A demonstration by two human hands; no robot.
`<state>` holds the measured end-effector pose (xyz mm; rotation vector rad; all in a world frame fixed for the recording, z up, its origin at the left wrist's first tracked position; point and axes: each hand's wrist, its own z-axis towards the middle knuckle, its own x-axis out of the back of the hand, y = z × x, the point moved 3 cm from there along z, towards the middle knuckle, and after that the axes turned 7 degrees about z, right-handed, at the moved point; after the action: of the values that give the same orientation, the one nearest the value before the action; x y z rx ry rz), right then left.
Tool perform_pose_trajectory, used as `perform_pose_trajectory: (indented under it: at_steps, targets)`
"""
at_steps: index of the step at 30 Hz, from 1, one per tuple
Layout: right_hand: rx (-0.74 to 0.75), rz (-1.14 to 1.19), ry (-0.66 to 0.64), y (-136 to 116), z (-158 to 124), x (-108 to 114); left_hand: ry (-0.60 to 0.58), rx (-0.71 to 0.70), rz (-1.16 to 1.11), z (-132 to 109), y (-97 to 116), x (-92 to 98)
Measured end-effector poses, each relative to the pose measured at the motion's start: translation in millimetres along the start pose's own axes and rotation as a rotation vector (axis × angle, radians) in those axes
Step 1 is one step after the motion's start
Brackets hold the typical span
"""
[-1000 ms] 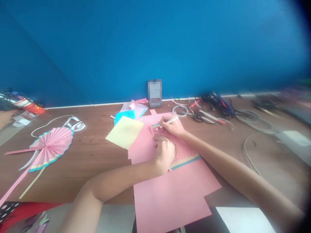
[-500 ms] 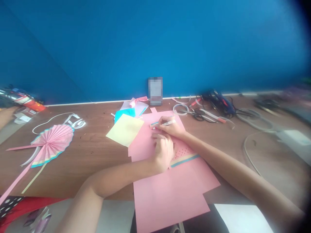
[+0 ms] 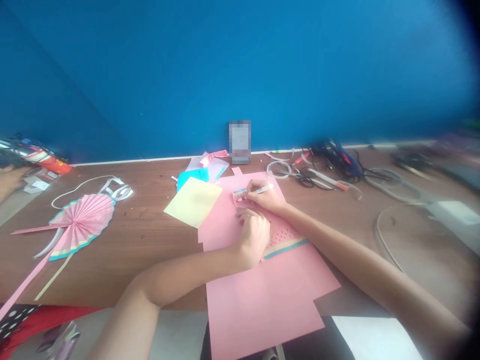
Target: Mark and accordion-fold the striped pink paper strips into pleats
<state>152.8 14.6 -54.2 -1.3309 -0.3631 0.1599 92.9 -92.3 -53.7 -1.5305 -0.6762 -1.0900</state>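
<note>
My right hand (image 3: 263, 196) is closed around a white marker pen (image 3: 262, 189), its reddish tip end low over the far end of a pink paper piece (image 3: 285, 236) with red dots and a yellow and blue striped edge. My left hand (image 3: 255, 234), fingers bent and close together, presses on the middle of this dotted piece and hides much of it. Beneath both hands lie large pink paper sheets (image 3: 258, 300), which reach past the table's front edge. To the left of my hands, a yellow paper square (image 3: 193, 201) overlaps a blue paper (image 3: 193, 175).
A pleated pink paper fan (image 3: 84, 220) with long strips lies at left on the brown table (image 3: 150, 235). A dark upright device (image 3: 240, 142) leans by the blue wall. A tape roll (image 3: 279, 170), scissors (image 3: 309, 179) and a dark pouch (image 3: 343, 162) sit at back right. Another person's hand (image 3: 11, 182) shows far left.
My right hand and the pen have shifted slightly right, showing more of the dotted piece's far end. My left hand has moved only a little to the right.
</note>
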Motion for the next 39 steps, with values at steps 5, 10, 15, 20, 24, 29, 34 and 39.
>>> perform_pose_trajectory:
  at_steps: [5,10,15,20,24,29,34,39]
  targets:
    - [-0.006,0.017,-0.019,2.1,0.6,0.1,-0.022,-0.069,-0.05,1.8,0.6,-2.1]
    - [0.031,-0.034,-0.04,1.8,1.8,0.9,0.039,-0.096,0.026,3.0,0.8,-2.2]
    - [-0.013,0.001,0.059,-1.2,4.3,9.0,0.082,-0.07,0.081,4.0,0.8,1.6]
    - [-0.02,-0.031,0.036,0.2,6.0,11.1,0.094,-0.065,0.051,4.3,2.0,-0.8]
    - [-0.028,-0.027,0.044,2.6,5.7,10.1,0.056,-0.099,0.001,3.9,2.9,-4.7]
    - [-0.009,-0.062,0.024,3.6,6.2,8.8,0.051,-0.095,0.023,4.0,1.8,-2.5]
    - [-0.002,-0.012,0.014,4.0,7.4,12.7,0.064,-0.093,0.014,2.8,-1.5,3.7]
    - [-0.022,-0.004,0.016,4.6,8.8,18.0,0.086,-0.057,0.018,4.1,-2.7,5.1]
